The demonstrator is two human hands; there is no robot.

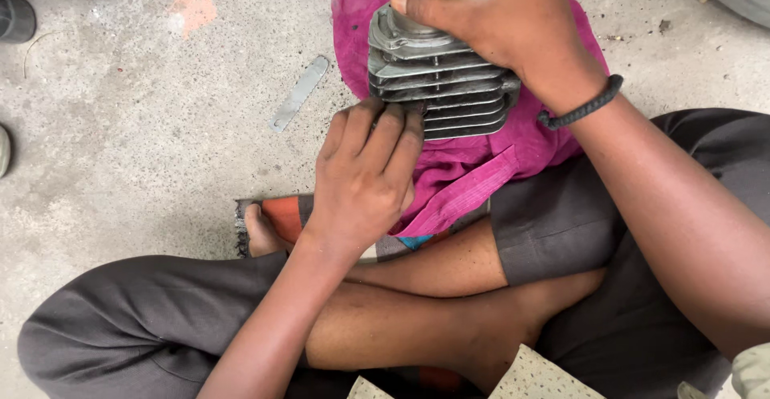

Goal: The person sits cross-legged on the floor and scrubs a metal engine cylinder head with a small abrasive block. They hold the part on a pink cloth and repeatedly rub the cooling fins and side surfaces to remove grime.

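Note:
A grey finned metal engine cylinder (437,78) rests on a magenta cloth (473,170) spread on the concrete floor. My right hand (501,18) grips the cylinder from above, thumb on its top rim, with a black braided band on the wrist. My left hand (365,174) lies palm down with its fingertips pressed against the lower fins at the cylinder's near left side. Whether the left hand holds something small against the fins is hidden by the fingers.
A flat grey metal strip (299,93) lies on the concrete left of the cloth. My crossed legs in dark grey shorts (553,222) fill the bottom of the view over a patterned mat (282,213). A dark shoe (14,14) sits at the far left.

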